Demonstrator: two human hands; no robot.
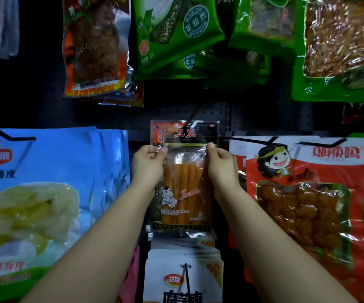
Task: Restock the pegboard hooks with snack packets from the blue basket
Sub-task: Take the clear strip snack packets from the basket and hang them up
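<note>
I had both hands up at the pegboard. Left hand and right hand each pinched a side edge of the snack packet, fingers curled, thumbs on front. Packet upright, centred, its top at a black hook. Blue packets left, red packets right, white packets nearer below.
</note>
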